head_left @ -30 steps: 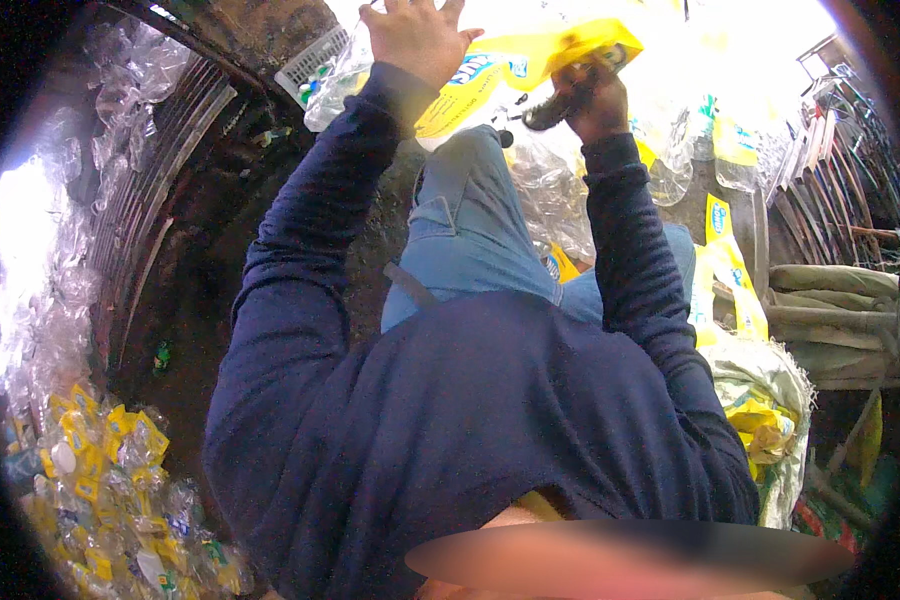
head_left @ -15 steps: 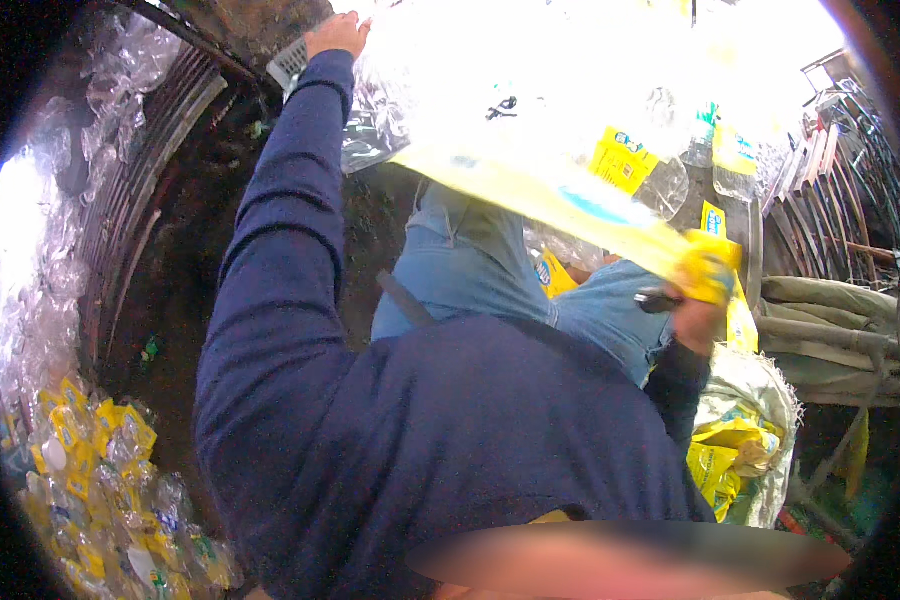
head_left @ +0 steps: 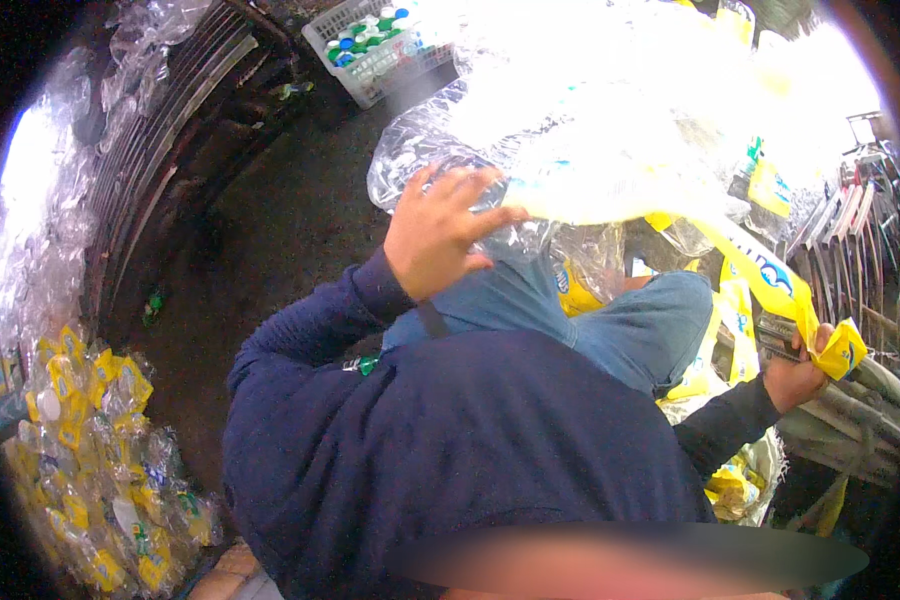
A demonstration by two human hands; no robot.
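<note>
My left hand (head_left: 448, 232) is open, fingers spread, against a clear plastic bottle (head_left: 420, 140) above my lap. Off to the right, my right hand (head_left: 798, 382) is closed on one end of a long yellow plastic label (head_left: 755, 268). The label stretches back across my knees toward the clear bottle, where glare hides its far end. A dark, flat object with a metallic look (head_left: 778, 336) shows beside my right fingers; its kind is unclear.
A white crate (head_left: 370, 90) of bottles with coloured caps stands at the far left. Bottles with yellow labels (head_left: 100, 470) pile up at near left. A woven sack (head_left: 770, 470) with yellow scraps sits by my right side, and metal strips (head_left: 840, 220) stack at far right.
My left hand has come back from far left to the bottle over my lap. My right hand has moved outward to the right and nearer, drawing the yellow label with it.
</note>
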